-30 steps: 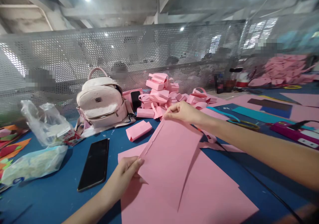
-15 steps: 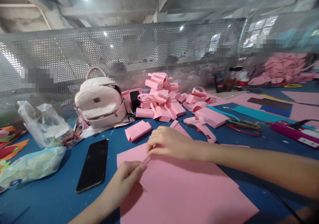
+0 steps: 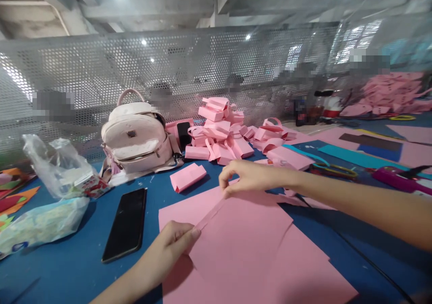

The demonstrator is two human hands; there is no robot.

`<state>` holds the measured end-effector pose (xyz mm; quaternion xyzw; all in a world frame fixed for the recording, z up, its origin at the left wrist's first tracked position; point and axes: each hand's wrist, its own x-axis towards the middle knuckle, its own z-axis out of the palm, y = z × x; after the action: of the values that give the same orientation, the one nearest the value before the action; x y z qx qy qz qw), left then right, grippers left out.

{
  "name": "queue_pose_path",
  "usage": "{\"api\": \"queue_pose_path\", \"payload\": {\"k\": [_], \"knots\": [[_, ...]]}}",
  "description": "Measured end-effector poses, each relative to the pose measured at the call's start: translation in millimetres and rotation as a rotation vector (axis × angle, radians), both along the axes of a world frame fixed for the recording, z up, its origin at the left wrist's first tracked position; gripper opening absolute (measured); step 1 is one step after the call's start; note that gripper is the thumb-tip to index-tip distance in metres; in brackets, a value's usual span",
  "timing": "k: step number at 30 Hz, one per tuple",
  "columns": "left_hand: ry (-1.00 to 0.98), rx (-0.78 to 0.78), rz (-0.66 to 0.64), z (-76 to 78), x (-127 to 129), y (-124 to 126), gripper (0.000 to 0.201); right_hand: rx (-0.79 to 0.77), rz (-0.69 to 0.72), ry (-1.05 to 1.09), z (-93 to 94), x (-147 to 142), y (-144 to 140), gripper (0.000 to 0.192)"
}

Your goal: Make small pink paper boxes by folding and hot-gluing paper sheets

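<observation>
A pink paper sheet [image 3: 239, 236] lies over other pink sheets [image 3: 313, 277] in front of me. Its far left edge is turned up into a narrow folded strip [image 3: 211, 215]. My left hand [image 3: 177, 241] is closed, thumb and fingers pinching the near end of that strip. Farther along the same edge, my right hand [image 3: 249, 176] pinches the strip's far end, its fingertips curled down. Just beyond the sheets sits a small folded pink paper box [image 3: 188, 177]. A pink glue gun [image 3: 288, 192] is mostly hidden behind my right hand and forearm.
A black phone [image 3: 124, 225] lies left of the sheets. Behind it stand a pale backpack [image 3: 135, 133] and a clear plastic bag [image 3: 50, 164]. Folded pink boxes [image 3: 219, 133] are heaped at the back. A black cable [image 3: 367, 259] crosses the blue table [image 3: 74, 277] at right.
My right hand has slid away to the right along the folded edge, so more of the strip shows between the hands. My left hand has barely moved. The right forearm now covers most of the glue gun.
</observation>
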<state>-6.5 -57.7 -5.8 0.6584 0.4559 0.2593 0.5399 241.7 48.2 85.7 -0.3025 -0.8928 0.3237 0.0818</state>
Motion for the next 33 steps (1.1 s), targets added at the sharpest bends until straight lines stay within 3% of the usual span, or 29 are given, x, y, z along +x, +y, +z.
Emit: {"api": "queue_pose_path", "payload": {"k": [10, 14, 17, 21, 25, 29, 33], "knots": [[0.043, 0.023, -0.009, -1.4, -0.2, 0.5, 0.064, -0.009, -0.129, -0.073, 24.0, 50.0, 18.8, 0.017], [0.038, 0.019, -0.006, -1.5, 0.2, 0.1, 0.065, 0.083, -0.233, -0.021, 26.4, 62.5, 25.5, 0.025], [0.039, 0.024, 0.006, -2.2, 0.9, 0.4, 0.066, 0.091, -0.275, 0.109, 19.4, 58.8, 21.7, 0.03], [0.018, 0.029, -0.005, -1.2, 1.1, 2.0, 0.063, 0.04, -0.191, 0.033, 3.6, 45.1, 3.7, 0.022], [0.073, 0.097, 0.063, 8.0, 5.9, 9.0, 0.034, 0.041, -0.215, 0.065, -11.2, 35.1, -11.5, 0.014], [0.074, 0.158, 0.069, 22.8, 25.5, 24.4, 0.031, 0.051, -0.235, 0.104, -19.8, 21.2, -20.6, 0.008], [0.079, 0.245, 0.154, 36.8, 51.3, 38.2, 0.031, 0.095, -0.245, 0.131, -22.6, 9.3, -28.6, 0.01]]}}
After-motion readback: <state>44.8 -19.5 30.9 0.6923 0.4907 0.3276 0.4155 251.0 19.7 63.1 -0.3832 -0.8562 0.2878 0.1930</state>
